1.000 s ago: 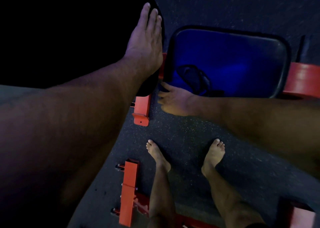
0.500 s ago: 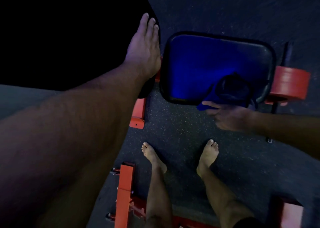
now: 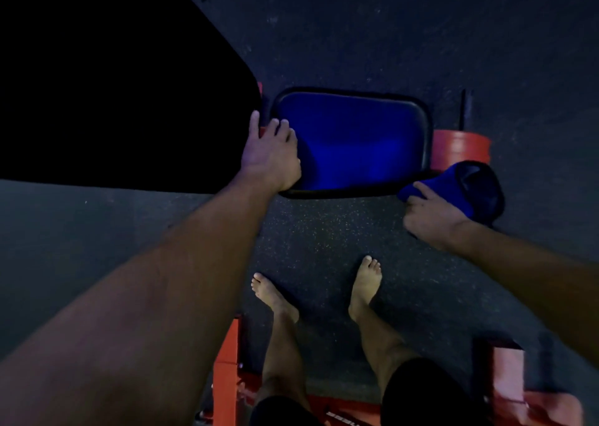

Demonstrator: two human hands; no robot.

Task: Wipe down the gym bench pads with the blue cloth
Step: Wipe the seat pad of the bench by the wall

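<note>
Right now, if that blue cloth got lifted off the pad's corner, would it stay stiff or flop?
Probably flop: the cloth bunches and droops over the pad edge where the right hand grips it. It looks light, since a few fingers seem enough to hold it. It is unlikely to roll or tip.

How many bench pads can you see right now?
2. The blue seat pad sits centre, with the left hand resting on its left edge. The big black pad fills the upper left. More may lie outside the frame.
</note>
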